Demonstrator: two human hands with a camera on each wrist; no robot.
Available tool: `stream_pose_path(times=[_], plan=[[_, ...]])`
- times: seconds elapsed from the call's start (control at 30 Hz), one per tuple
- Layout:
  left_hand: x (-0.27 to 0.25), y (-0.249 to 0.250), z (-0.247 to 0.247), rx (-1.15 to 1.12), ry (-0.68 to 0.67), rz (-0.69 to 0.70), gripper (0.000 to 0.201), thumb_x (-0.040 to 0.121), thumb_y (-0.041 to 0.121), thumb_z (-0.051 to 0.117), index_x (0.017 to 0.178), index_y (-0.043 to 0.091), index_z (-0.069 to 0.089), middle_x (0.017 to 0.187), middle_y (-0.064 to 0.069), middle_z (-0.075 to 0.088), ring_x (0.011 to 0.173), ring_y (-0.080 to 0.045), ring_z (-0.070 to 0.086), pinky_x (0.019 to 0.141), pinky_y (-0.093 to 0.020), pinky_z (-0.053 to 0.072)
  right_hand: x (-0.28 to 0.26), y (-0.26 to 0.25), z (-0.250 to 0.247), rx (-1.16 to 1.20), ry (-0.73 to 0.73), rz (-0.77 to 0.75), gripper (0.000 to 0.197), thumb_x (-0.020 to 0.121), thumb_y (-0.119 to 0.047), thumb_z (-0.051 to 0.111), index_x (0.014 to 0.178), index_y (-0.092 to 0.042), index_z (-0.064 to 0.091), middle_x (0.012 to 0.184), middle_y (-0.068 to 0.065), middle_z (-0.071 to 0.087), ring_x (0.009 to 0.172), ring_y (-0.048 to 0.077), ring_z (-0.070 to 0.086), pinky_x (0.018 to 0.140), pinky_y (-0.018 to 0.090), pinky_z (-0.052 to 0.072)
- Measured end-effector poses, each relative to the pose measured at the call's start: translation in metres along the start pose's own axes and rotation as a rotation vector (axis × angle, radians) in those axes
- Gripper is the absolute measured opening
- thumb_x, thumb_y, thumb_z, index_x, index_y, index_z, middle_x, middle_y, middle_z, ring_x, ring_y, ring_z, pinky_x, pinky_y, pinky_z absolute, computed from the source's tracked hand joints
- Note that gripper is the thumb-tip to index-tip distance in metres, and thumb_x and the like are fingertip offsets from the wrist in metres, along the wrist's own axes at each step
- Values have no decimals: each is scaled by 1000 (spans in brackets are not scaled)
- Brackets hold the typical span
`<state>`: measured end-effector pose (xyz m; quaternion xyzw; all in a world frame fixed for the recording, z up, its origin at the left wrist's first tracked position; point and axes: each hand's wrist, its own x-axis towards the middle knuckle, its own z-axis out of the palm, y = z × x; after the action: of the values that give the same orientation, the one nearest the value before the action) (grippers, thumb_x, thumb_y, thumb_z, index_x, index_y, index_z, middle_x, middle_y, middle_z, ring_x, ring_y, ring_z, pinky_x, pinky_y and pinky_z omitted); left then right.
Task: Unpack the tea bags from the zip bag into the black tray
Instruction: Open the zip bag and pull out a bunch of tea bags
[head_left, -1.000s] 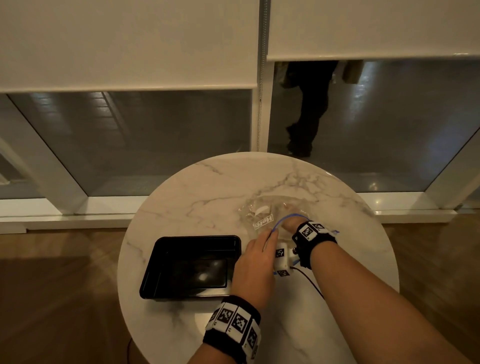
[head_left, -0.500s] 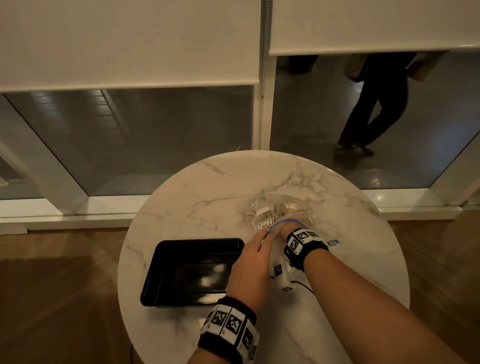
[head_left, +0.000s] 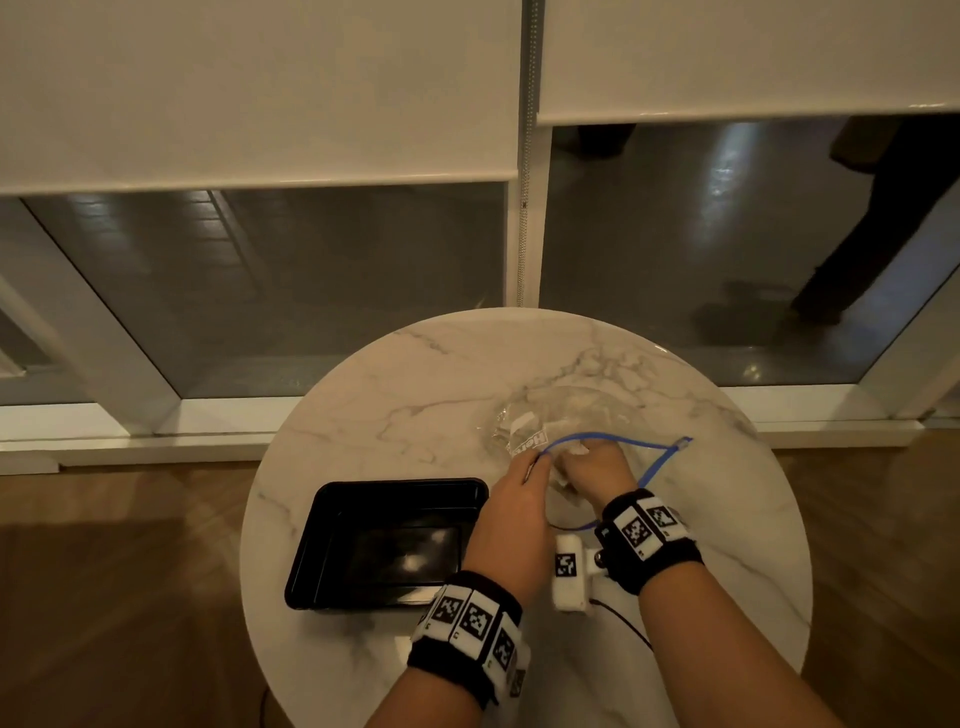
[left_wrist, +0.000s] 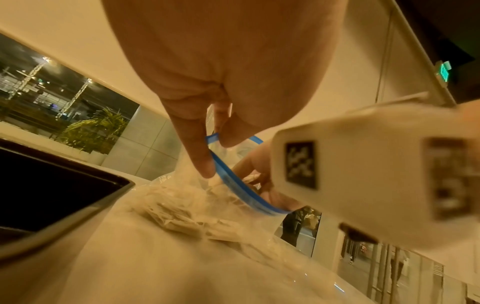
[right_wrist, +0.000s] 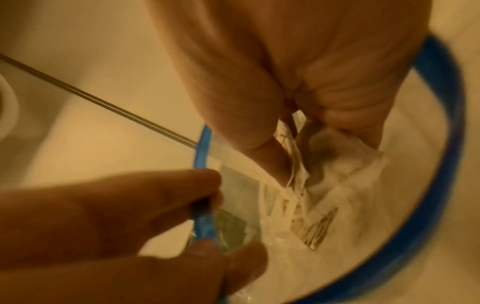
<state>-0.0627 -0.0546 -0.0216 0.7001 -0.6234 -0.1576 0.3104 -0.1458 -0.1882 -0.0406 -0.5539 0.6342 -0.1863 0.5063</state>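
A clear zip bag (head_left: 566, 410) with a blue zip strip (head_left: 654, 460) lies on the marble table, its mouth open toward me. My left hand (head_left: 524, 483) pinches the left end of the blue strip (left_wrist: 233, 181) between thumb and forefinger. My right hand (head_left: 592, 465) is inside the bag's mouth, with fingers and thumb closed on a bunch of white tea bags (right_wrist: 335, 156) and their strings. More tea bags (left_wrist: 182, 209) lie further inside the bag. The black tray (head_left: 384, 540) sits empty to the left of both hands.
The round marble table (head_left: 395, 410) stands against a low window with white blinds. A black cable (head_left: 623, 621) runs from the white wrist camera (head_left: 569, 571) across the table. Behind the glass at the far right a person's legs (head_left: 872, 228) are seen.
My right hand has pulled back toward me, holding tea bags, and the bag's blue mouth has spread wider. My left hand keeps its pinch on the strip. The person outside walked right.
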Motion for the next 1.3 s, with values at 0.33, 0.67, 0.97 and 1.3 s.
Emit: stream_pose_path(times=[0.33, 0.67, 0.97, 1.3], plan=[[6, -11, -1, -126, -30, -75, 41, 104, 14, 46, 144, 15, 53, 157, 5, 39, 145, -7, 33, 114, -11, 18, -69, 21, -41, 419, -157, -169, 15, 87, 0, 63, 96, -3, 76, 91, 24, 73, 80, 30, 69, 67, 39, 52], [-35, -12, -33, -335, 193, -247, 14, 98, 21, 59, 105, 28, 70, 102, 13, 67, 98, -3, 62, 84, -15, 46, -100, 41, -65, 602, -476, -151, 24, 91, -1, 64, 114, 3, 71, 105, 19, 73, 88, 25, 70, 73, 32, 56], [-62, -59, -33, 237, -347, -368, 31, 96, 45, 57, 125, 38, 66, 124, 11, 66, 116, -14, 60, 106, -46, 44, -98, 55, -40, 439, -513, -118, 18, 92, -5, 66, 106, -4, 77, 109, 23, 73, 93, 30, 69, 84, 44, 52], [-48, -57, 3, 152, -297, -208, 23, 103, 31, 48, 110, 29, 70, 105, 6, 63, 105, -17, 59, 93, -42, 46, -92, 65, -43, 409, -530, -85, 17, 90, 0, 64, 99, -4, 79, 103, 23, 73, 87, 28, 69, 78, 39, 52]])
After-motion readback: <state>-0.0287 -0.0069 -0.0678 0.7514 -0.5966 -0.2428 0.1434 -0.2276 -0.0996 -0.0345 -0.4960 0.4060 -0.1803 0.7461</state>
